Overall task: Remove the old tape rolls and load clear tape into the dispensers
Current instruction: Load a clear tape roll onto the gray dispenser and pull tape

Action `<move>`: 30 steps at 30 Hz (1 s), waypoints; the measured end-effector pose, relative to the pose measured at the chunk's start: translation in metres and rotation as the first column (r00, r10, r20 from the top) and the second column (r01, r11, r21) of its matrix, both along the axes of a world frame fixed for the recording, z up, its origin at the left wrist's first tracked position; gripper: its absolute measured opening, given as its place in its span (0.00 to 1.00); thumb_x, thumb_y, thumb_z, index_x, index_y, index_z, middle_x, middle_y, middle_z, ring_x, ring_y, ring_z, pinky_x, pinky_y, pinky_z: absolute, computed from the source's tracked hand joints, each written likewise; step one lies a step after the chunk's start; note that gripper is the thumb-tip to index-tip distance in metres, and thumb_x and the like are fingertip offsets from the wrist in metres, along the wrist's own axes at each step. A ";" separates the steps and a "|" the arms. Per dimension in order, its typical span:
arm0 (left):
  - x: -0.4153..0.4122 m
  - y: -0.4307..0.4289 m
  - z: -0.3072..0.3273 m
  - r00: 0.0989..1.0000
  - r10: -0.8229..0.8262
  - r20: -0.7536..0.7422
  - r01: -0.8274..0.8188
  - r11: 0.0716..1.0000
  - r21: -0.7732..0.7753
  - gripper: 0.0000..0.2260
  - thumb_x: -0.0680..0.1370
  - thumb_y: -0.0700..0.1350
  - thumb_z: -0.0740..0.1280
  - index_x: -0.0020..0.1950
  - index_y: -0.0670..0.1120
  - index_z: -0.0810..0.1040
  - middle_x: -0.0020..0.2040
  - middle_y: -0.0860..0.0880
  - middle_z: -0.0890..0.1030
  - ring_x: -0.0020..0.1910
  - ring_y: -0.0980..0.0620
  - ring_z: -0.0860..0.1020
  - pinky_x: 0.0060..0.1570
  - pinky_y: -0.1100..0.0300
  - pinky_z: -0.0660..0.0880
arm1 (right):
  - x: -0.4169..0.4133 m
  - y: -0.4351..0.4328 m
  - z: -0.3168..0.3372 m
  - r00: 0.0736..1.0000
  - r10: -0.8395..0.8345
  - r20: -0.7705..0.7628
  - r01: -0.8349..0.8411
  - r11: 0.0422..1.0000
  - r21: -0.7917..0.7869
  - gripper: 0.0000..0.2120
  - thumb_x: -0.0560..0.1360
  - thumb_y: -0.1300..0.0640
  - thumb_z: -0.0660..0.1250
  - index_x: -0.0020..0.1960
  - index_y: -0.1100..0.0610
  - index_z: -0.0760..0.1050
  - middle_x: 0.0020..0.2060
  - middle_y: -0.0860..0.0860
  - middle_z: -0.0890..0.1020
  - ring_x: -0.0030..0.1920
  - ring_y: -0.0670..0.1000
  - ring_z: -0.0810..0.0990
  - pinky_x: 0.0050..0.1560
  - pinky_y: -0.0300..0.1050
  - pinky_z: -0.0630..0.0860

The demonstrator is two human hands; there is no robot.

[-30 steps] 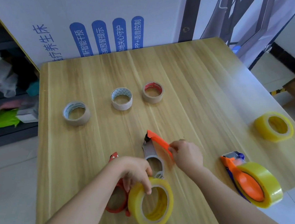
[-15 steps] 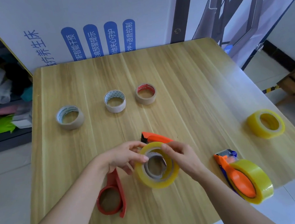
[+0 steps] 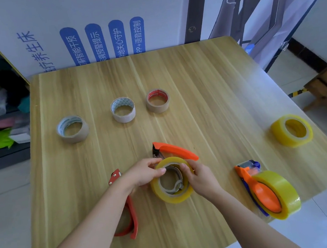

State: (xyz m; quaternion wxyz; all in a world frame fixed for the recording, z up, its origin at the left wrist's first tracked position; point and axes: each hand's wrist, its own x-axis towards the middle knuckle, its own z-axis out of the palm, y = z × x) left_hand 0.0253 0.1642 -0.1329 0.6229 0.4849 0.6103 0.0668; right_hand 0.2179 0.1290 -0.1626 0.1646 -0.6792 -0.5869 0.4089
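Wooden counter (image 3: 205, 90), read as a dial with the person standing at 6 o'clock.

- Clear tape roll (image 3: 175, 199): yellowish, just short of centre toward 6 o'clock. It sits around the grey metal hub (image 3: 177, 185) of the orange-handled dispenser (image 3: 173, 150). The handle pokes out beyond the roll toward 12 o'clock. Whether the roll is fully seated cannot be told.
- Left grip (image 3: 144, 175): thumb and fingers pinch the roll's rim at its 10 o'clock side.
- Right grip (image 3: 200, 177): fingers curl over the rim at the roll's 3 o'clock side, holding it.
- Red dispenser (image 3: 134, 215): lying flat at 7 o'clock, partly hidden under the left forearm.
- Loaded dispenser (image 3: 265, 195): orange and blue, at 4 o'clock by the counter's edge, carrying its own yellowish roll (image 3: 282, 189).
- Spare clear roll (image 3: 289, 142): flat at 3 o'clock, well apart from the rest.
- Old rolls, in a row from 10 to 12 o'clock, each apart from the next: blue-cored brown roll (image 3: 76, 137), pale roll (image 3: 124, 117), red-cored brown roll (image 3: 157, 108).
- Printed white board (image 3: 105, 12): upright behind the 12 o'clock edge.
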 end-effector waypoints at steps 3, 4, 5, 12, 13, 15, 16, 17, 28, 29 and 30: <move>-0.003 0.003 -0.008 1.000 0.008 -0.001 -0.008 1.000 -0.003 0.18 0.80 0.48 0.64 0.70 0.54 0.71 0.65 0.50 0.76 0.57 0.53 0.74 0.46 0.65 0.73 | -0.006 0.007 -0.002 0.998 0.025 0.053 -0.024 1.000 -0.019 0.16 0.81 0.43 0.56 0.58 0.49 0.77 0.44 0.49 0.83 0.47 0.52 0.80 0.46 0.47 0.74; -0.004 0.004 -0.014 1.000 0.007 -0.013 -0.007 1.000 -0.003 0.18 0.80 0.47 0.63 0.71 0.54 0.71 0.66 0.50 0.76 0.61 0.52 0.74 0.54 0.61 0.73 | -0.008 0.009 -0.002 0.996 0.040 0.078 -0.038 0.999 -0.025 0.16 0.81 0.43 0.55 0.60 0.49 0.77 0.47 0.50 0.83 0.49 0.52 0.80 0.46 0.46 0.73; -0.004 0.005 -0.020 0.999 0.002 -0.036 -0.002 1.000 0.002 0.18 0.81 0.47 0.62 0.71 0.53 0.71 0.67 0.49 0.74 0.64 0.50 0.73 0.61 0.59 0.70 | -0.009 0.011 -0.003 0.993 0.053 0.103 -0.050 0.998 -0.034 0.17 0.81 0.43 0.55 0.61 0.48 0.77 0.48 0.50 0.83 0.50 0.53 0.80 0.46 0.45 0.72; 0.001 0.013 -0.047 0.944 -0.101 -0.313 0.109 0.994 0.011 0.20 0.81 0.52 0.60 0.72 0.49 0.70 0.73 0.43 0.65 0.69 0.43 0.67 0.69 0.48 0.66 | -0.018 0.023 -0.005 0.985 -0.022 0.172 0.042 0.993 -0.110 0.13 0.78 0.43 0.62 0.51 0.49 0.81 0.37 0.50 0.83 0.43 0.53 0.81 0.40 0.44 0.72; 0.001 0.014 -0.048 0.947 -0.098 -0.306 0.109 0.994 0.020 0.19 0.80 0.52 0.61 0.70 0.48 0.72 0.71 0.43 0.68 0.68 0.43 0.70 0.68 0.48 0.67 | -0.019 0.025 -0.003 0.986 -0.045 0.163 0.067 0.989 -0.132 0.13 0.78 0.43 0.63 0.47 0.50 0.81 0.34 0.50 0.81 0.40 0.53 0.80 0.39 0.45 0.72; 0.000 0.015 -0.049 0.947 -0.103 -0.303 0.121 0.992 0.043 0.18 0.81 0.51 0.60 0.68 0.47 0.74 0.68 0.44 0.73 0.65 0.44 0.72 0.65 0.49 0.69 | -0.022 0.026 -0.002 0.981 -0.064 0.182 0.092 0.985 -0.147 0.15 0.78 0.44 0.63 0.44 0.53 0.80 0.34 0.50 0.80 0.40 0.53 0.78 0.40 0.45 0.73; 0.000 0.015 -0.048 0.947 -0.101 -0.306 0.123 0.991 0.053 0.17 0.81 0.50 0.59 0.67 0.46 0.75 0.65 0.44 0.75 0.64 0.44 0.74 0.63 0.51 0.71 | -0.025 0.025 -0.002 0.973 -0.065 0.220 0.088 0.991 -0.099 0.14 0.78 0.45 0.62 0.49 0.54 0.80 0.39 0.51 0.81 0.44 0.54 0.79 0.42 0.45 0.73; 0.000 0.015 -0.047 0.947 -0.094 -0.306 0.118 0.991 0.060 0.16 0.82 0.49 0.58 0.64 0.44 0.77 0.61 0.44 0.77 0.61 0.44 0.75 0.59 0.54 0.72 | -0.028 0.021 -0.002 0.960 -0.067 0.271 0.065 0.998 0.015 0.14 0.78 0.46 0.62 0.55 0.55 0.79 0.46 0.51 0.82 0.48 0.55 0.79 0.45 0.46 0.74; 0.005 0.008 -0.024 0.945 -0.055 -0.323 0.080 0.995 0.066 0.17 0.83 0.45 0.55 0.71 0.44 0.71 0.67 0.44 0.74 0.64 0.45 0.73 0.61 0.55 0.70 | -0.038 -0.008 -0.001 0.508 0.577 0.639 -0.751 0.660 0.001 0.15 0.69 0.41 0.68 0.43 0.54 0.80 0.37 0.50 0.82 0.45 0.54 0.76 0.59 0.51 0.68; 0.004 0.007 -0.021 0.959 -0.010 -0.283 0.032 0.997 0.071 0.17 0.83 0.46 0.55 0.69 0.45 0.72 0.66 0.45 0.75 0.63 0.45 0.73 0.60 0.55 0.70 | -0.037 -0.007 0.002 0.539 0.566 0.624 -0.733 0.679 0.018 0.14 0.71 0.43 0.67 0.45 0.55 0.78 0.40 0.51 0.82 0.48 0.55 0.76 0.62 0.51 0.65; 0.003 0.006 -0.020 0.971 0.044 -0.235 -0.027 0.997 0.075 0.16 0.83 0.49 0.55 0.66 0.45 0.74 0.63 0.45 0.77 0.61 0.46 0.74 0.59 0.55 0.69 | -0.037 -0.005 0.006 0.579 0.551 0.601 -0.715 0.698 0.049 0.14 0.72 0.44 0.66 0.45 0.55 0.77 0.41 0.51 0.82 0.48 0.55 0.76 0.63 0.51 0.63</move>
